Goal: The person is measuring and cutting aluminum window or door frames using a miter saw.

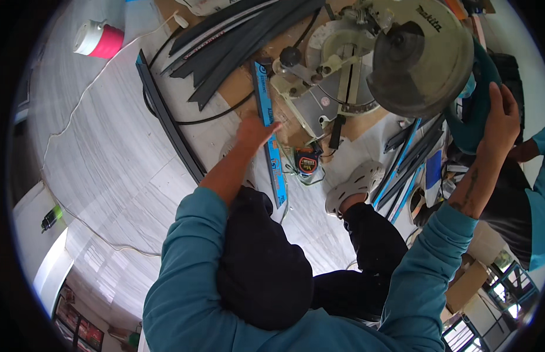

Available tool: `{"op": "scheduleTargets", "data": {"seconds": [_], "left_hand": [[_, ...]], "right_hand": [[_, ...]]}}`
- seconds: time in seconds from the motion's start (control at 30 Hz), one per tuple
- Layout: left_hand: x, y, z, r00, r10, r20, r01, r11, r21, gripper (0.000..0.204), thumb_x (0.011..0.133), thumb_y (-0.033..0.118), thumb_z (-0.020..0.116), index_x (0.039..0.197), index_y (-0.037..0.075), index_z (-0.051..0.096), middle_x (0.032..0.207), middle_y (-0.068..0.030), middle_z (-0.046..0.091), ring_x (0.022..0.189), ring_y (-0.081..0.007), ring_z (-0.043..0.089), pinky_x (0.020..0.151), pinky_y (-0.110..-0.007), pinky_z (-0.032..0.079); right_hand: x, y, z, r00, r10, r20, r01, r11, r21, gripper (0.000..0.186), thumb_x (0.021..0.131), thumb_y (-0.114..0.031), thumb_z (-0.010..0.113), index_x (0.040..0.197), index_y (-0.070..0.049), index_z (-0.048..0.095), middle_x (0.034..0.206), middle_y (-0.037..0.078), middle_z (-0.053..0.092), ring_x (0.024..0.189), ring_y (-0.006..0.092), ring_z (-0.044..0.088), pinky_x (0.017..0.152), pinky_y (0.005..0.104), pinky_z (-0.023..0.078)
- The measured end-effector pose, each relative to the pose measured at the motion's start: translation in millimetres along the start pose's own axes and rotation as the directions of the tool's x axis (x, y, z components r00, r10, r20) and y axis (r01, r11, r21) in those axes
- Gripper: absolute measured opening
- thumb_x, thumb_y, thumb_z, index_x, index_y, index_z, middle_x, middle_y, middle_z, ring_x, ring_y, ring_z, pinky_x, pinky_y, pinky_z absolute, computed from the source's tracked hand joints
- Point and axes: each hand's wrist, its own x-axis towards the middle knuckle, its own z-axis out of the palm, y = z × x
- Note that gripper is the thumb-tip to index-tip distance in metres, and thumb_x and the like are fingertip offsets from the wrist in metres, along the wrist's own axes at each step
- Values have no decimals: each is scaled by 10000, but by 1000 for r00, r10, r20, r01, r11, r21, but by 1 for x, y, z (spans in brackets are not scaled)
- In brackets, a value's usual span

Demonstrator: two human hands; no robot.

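Note:
My left hand (253, 132) is closed round a long, narrow profile strip (265, 97) covered in blue printed film, its thumb lying across the strip. The strip points away from me, just left of a mitre saw (350, 97) on the floor. At the right, my right hand (500, 123) is wrapped round the teal handle (465, 132) of the saw; part of its grip is hidden. The round blade guard (422, 56) is raised above the saw's base. A tape measure (307, 161) lies on the floor beside the strip.
Dark profiles (225, 56) lie piled at the far left, and one long dark profile (170, 120) lies apart. More strips (401, 167) are right of my shoe. A red and white jug (99, 39) stands far left. A person in teal (542, 199) is close at right. White cords cross the floor.

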Motion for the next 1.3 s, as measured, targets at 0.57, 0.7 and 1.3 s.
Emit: {"op": "scheduleTargets", "data": {"seconds": [0.57, 0.7, 1.3], "left_hand": [[-63, -78, -58, 915, -232, -329, -164, 531, -831, 643, 896, 360, 670, 1317, -39, 394, 1039, -159, 613, 819, -237, 644, 549, -340, 550], [-145, -33, -119, 829, -191, -526, -459, 303, -835, 576, 942, 419, 580, 1316, 14, 413, 1056, -160, 617, 848, -260, 661, 709, -342, 530], [-360, 154, -211, 635, 426, -645, -669, -114, -734, 499, 895, 160, 580, 1362, 79, 424, 1274, -220, 575, 1031, -273, 639, 868, -372, 540]], "right_hand": [[-7, 5, 1, 970, -201, -137, 198, 980, -35, 319, 749, -203, 702, 983, 10, 659, 962, 231, 667, 941, 396, 637, 844, 435, 502], [-7, 8, -1, 956, -147, -252, 188, 971, 147, 271, 742, -157, 711, 972, -18, 681, 959, 202, 666, 876, 363, 650, 821, 406, 513], [-154, -39, -136, 784, 261, 563, -615, 449, 648, 576, 913, -460, 588, 1315, -52, 526, 1227, 136, 580, 922, 250, 618, 743, 371, 555]]}}
